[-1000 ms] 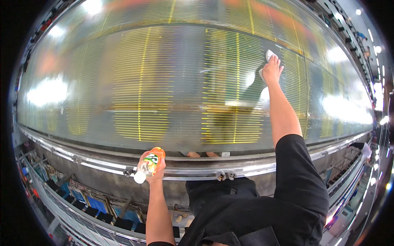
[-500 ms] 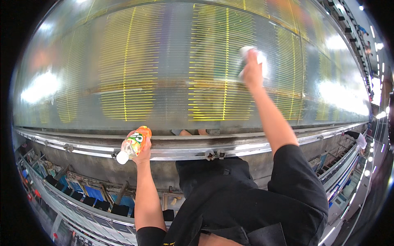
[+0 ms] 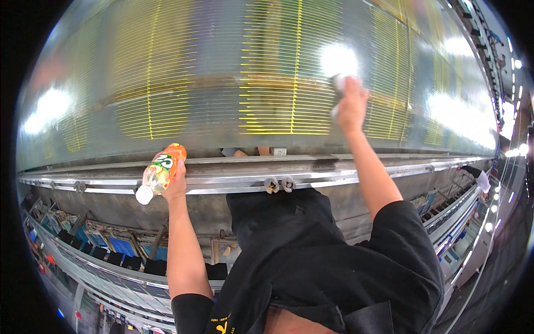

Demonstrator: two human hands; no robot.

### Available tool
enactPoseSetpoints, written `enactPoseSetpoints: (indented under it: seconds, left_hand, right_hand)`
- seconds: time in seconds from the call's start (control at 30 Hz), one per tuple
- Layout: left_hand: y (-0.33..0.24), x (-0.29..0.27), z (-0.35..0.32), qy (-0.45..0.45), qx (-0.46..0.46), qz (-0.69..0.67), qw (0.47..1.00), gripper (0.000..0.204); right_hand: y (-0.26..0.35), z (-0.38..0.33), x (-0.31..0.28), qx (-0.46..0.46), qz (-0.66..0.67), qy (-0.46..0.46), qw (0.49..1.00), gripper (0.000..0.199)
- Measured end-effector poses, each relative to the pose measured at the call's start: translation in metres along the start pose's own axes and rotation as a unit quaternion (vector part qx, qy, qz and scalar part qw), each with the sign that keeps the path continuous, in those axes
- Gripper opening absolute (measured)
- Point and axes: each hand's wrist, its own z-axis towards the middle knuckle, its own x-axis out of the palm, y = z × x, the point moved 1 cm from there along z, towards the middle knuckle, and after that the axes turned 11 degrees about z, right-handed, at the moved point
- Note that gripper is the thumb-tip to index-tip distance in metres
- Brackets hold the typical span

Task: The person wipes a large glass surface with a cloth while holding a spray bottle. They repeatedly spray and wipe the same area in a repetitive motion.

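My left hand (image 3: 178,181) is wrapped round a clear plastic bottle (image 3: 160,171) with an orange label and a white cap. The bottle is tilted, its cap pointing toward me and to the left, above the table's near metal rail. Farther out on the right, my right hand (image 3: 352,108) is closed on a white cloth (image 3: 339,83), partly hidden by the fingers and smeared by motion. Hand and cloth are over the shiny sheet-like tabletop (image 3: 217,111), beside a block of yellow lines (image 3: 270,106).
A long metal rail (image 3: 222,186) with two round fittings (image 3: 279,185) runs along the near edge, against my dark clothing. Behind me on the left stand racks with framed panels (image 3: 122,245). Bright lamp reflections (image 3: 339,58) lie on the tabletop.
My right hand has come nearer and a little to the right across the surface with the cloth. The whole view has shifted; my left hand keeps the bottle at about the same place by the rail.
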Motion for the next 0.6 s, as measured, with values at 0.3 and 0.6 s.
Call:
enactPoseSetpoints:
  seconds: [0.3,0.6]
  left_hand:
    - [0.051,0.011,-0.014,-0.060,-0.009,0.077,0.995,0.054]
    - [-0.005,0.008,0.000,-0.112,0.008,0.033,0.993,0.045]
  right_hand:
    - [0.241,-0.012,0.077,-0.199,0.217,0.091,0.951,0.067]
    - [-0.023,-0.014,0.039,0.182,-0.057,-0.226,0.955,0.058]
